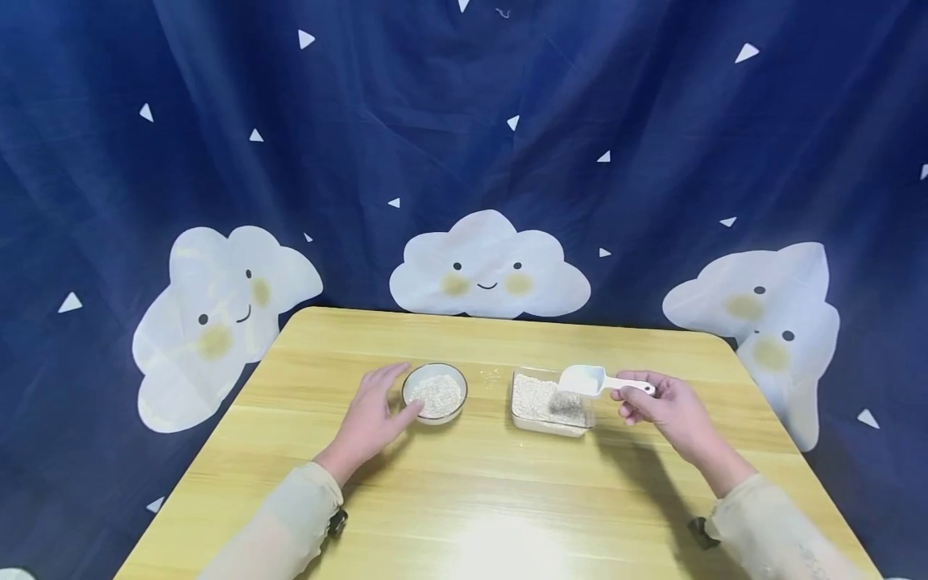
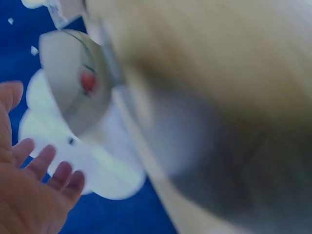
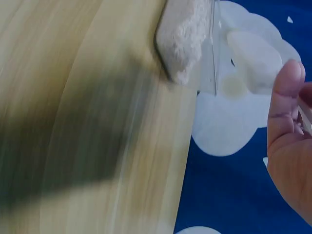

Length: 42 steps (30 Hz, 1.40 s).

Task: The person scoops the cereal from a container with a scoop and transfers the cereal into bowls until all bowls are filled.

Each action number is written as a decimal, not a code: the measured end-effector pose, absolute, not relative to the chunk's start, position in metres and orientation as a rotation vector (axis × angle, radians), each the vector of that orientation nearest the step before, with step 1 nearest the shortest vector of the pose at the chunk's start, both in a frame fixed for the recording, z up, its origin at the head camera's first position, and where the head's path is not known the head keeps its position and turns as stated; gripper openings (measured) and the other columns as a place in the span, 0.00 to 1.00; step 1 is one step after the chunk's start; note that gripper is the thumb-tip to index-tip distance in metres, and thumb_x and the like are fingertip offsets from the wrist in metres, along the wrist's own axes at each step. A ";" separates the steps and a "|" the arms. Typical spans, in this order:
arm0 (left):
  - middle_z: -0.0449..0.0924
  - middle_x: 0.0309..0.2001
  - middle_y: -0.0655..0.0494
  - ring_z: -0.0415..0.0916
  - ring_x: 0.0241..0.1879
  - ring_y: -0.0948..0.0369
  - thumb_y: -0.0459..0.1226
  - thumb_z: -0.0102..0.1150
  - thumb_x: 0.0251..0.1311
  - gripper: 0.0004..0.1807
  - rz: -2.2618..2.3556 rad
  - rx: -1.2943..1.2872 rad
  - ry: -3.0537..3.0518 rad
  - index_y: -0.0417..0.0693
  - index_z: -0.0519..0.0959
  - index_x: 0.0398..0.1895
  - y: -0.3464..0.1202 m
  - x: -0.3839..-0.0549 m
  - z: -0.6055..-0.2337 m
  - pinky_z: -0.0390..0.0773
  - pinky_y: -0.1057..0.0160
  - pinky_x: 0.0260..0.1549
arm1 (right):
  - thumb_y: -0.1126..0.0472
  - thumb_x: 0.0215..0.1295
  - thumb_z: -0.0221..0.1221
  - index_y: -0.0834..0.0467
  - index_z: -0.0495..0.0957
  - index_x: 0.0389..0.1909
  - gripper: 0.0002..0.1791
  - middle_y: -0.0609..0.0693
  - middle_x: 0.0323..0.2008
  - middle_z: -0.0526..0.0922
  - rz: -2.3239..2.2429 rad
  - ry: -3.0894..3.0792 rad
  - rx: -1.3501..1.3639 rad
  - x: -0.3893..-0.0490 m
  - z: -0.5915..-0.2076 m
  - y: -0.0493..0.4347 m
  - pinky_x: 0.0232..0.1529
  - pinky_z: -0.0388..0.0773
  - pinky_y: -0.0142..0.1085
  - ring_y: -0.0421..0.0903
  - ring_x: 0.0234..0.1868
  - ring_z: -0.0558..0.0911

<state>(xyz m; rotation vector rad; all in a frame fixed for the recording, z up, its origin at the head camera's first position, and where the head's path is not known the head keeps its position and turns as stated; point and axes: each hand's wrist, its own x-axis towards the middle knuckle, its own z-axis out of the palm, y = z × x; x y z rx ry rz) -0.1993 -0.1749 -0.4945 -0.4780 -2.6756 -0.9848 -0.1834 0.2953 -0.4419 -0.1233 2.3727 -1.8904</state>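
Pale sleeves point(image 1: 286, 515) are overhanging the table point(image 1: 478, 475). Left hand point(image 1: 373, 413) is hovering beside the bowl point(image 1: 437, 420), fingers loosely spread, gripping nothing; right hand point(image 1: 670, 407) is pinching a scoop point(image 1: 582, 380) above the flakes point(image 1: 532, 396).

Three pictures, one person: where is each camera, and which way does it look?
Head: worn on the head, looking forward and down at the table; left hand, right hand and sleeves show.
Left wrist: on that wrist, facing the bowl; part of the left hand shows.
Right wrist: on that wrist, facing the scoop and clear container; part of the right hand shows.
Shared: head and right wrist both show scoop and container.
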 end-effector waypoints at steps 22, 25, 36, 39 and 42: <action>0.76 0.75 0.49 0.86 0.57 0.51 0.51 0.63 0.72 0.42 -1.026 -0.822 -2.912 0.49 0.62 0.84 -0.040 -0.182 -0.486 0.72 0.50 0.77 | 0.70 0.70 0.59 0.73 0.79 0.61 0.20 0.57 0.34 0.90 -1.471 2.611 -0.245 -0.193 -0.424 0.287 0.34 0.92 0.41 0.50 0.30 0.88; 0.75 0.76 0.48 0.87 0.48 0.52 0.51 0.62 0.72 0.42 -1.084 -0.757 -2.932 0.49 0.61 0.84 -0.032 -0.188 -0.490 0.71 0.49 0.78 | 0.69 0.70 0.60 0.72 0.79 0.60 0.20 0.56 0.32 0.90 -1.422 2.639 -0.258 -0.194 -0.423 0.288 0.32 0.91 0.40 0.49 0.29 0.88; 0.88 0.50 0.49 0.61 0.13 0.66 0.53 0.61 0.74 0.40 -1.256 -0.585 -2.982 0.52 0.62 0.84 -0.025 -0.205 -0.501 0.77 0.64 0.27 | 0.67 0.70 0.63 0.69 0.83 0.56 0.17 0.52 0.25 0.88 -1.161 2.778 -0.360 -0.197 -0.402 0.293 0.27 0.87 0.35 0.44 0.24 0.86; 0.81 0.30 0.54 0.63 0.14 0.67 0.52 0.62 0.74 0.40 -1.276 -0.599 -2.974 0.49 0.63 0.84 -0.025 -0.207 -0.503 0.75 0.65 0.23 | 0.68 0.68 0.62 0.69 0.83 0.55 0.16 0.52 0.26 0.87 -1.081 2.805 -0.406 -0.199 -0.397 0.286 0.25 0.86 0.35 0.43 0.24 0.84; 0.73 0.21 0.61 0.65 0.14 0.67 0.51 0.62 0.74 0.40 -1.291 -0.598 -2.971 0.48 0.63 0.83 -0.024 -0.208 -0.504 0.75 0.65 0.22 | 0.69 0.66 0.59 0.70 0.83 0.54 0.17 0.50 0.26 0.86 -1.031 2.790 -0.412 -0.201 -0.393 0.278 0.23 0.83 0.34 0.43 0.23 0.82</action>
